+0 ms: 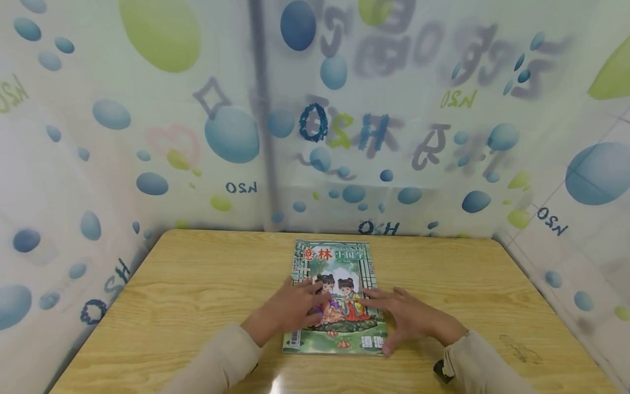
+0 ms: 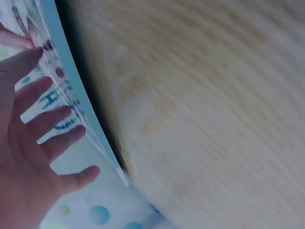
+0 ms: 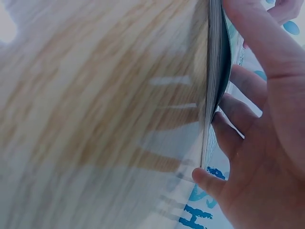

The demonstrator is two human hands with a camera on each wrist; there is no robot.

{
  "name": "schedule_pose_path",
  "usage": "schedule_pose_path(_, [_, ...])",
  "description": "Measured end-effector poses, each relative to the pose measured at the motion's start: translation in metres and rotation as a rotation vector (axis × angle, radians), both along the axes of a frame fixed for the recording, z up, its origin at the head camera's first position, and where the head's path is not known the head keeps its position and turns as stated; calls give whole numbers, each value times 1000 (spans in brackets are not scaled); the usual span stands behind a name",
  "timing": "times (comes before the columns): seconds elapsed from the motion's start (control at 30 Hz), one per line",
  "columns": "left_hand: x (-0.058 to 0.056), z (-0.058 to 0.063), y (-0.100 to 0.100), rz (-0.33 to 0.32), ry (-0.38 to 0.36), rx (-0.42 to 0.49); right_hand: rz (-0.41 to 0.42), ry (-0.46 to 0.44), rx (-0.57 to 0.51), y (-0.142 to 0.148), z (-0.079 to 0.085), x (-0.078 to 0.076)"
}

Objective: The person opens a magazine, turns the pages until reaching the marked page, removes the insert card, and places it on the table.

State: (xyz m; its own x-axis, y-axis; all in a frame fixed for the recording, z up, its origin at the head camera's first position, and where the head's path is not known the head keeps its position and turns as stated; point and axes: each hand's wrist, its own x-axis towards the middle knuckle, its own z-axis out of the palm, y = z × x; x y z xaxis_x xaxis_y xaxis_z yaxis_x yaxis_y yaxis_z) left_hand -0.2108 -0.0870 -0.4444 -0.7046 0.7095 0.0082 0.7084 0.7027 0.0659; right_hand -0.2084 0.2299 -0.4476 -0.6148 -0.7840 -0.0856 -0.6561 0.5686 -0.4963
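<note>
A magazine point(image 1: 339, 342) with a green illustrated cover, red and white title characters and two cartoon children lies flat on the wooden table, its title toward the far side. My left hand point(image 1: 290, 306) rests over its left side, fingers spread across the cover. On the right, my right hand point(image 1: 408, 314) touches the magazine's edge, with the thumb near the lower right corner. The right wrist view shows the page edges point(image 3: 213, 71) side-on, with the cover bowed slightly away from them beside the fingers point(image 3: 226, 133). Straight, spread fingers point(image 2: 62, 143) appear in the left wrist view.
The light wood table point(image 1: 197, 284) stretches to both sides of the magazine. A curtain point(image 1: 236, 208) printed with blue and green bubbles hangs behind and at both sides. A dark mark point(image 1: 519, 347) shows on the tabletop at right.
</note>
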Motion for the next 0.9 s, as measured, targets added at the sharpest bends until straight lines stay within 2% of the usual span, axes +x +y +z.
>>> schedule_pose_path(0.17, [7,-1,10,-85,-29,-15,-2,8,1,-1,1,1])
schedule_pose_path(0.27, [11,-2,14,-105,-46,-31,-9,7,17,-1,1,1])
schedule_pose_path(0.57, [16,-1,19,-94,-9,-50,-26,9,28,-2,1,-3])
schedule_pose_path(0.9, [17,1,19,-74,-82,-27,-21,16,33,-3,3,-6])
